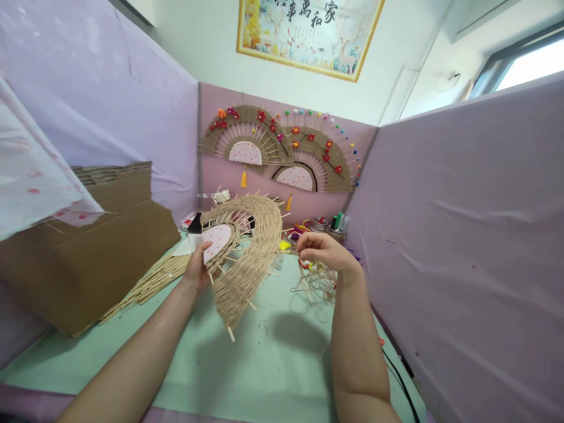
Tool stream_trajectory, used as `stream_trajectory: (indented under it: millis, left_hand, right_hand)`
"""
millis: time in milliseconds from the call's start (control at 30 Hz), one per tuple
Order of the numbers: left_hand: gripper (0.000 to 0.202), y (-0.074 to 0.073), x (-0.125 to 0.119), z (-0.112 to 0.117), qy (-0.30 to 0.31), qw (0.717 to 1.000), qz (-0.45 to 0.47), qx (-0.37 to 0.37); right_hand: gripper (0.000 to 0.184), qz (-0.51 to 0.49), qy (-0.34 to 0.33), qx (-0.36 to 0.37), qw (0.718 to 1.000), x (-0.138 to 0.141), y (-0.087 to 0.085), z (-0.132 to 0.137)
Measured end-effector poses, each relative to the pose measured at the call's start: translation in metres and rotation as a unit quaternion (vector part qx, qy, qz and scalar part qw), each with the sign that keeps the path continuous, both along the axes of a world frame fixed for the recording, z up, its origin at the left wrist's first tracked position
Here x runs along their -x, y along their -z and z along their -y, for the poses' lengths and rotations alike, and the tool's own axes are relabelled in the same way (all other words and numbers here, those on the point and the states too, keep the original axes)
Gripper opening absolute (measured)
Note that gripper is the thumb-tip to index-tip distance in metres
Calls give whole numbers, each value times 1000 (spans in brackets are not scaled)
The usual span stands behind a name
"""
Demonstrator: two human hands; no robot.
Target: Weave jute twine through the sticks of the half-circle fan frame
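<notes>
My left hand (198, 267) grips a half-woven fan (251, 252) by its pink semicircular centre and holds it tilted above the green tabletop (273, 358). The fan is made of thin wooden sticks with jute twine wound through them; stick ends poke out along its rim. My right hand (324, 249) hovers to the right of the fan with its fingers curled in a pinch. A thin strand seems to run from them to the twine tangle (317, 282) below, but I cannot make it out clearly.
Two finished fans (282, 153) with red flowers hang on the pink back panel. Cardboard sheets (88, 258) lean at the left beside a bundle of sticks (150, 285). Small pots with pens (335, 226) stand at the back right. Purple cloth partitions close in both sides.
</notes>
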State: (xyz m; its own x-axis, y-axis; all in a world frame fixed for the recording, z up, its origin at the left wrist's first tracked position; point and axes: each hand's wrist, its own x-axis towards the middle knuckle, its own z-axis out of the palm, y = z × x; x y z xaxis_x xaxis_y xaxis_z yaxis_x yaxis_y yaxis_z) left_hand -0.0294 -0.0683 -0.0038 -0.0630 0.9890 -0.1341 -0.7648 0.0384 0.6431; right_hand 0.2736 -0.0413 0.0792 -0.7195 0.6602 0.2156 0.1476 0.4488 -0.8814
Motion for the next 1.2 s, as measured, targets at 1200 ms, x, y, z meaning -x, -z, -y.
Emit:
stream_trajectory:
  millis: [1200]
  left_hand:
    - [45,9,-3,-1,76,996,-49,5]
  right_hand:
    - [22,-17,78,-35,996,-5,-1,-1]
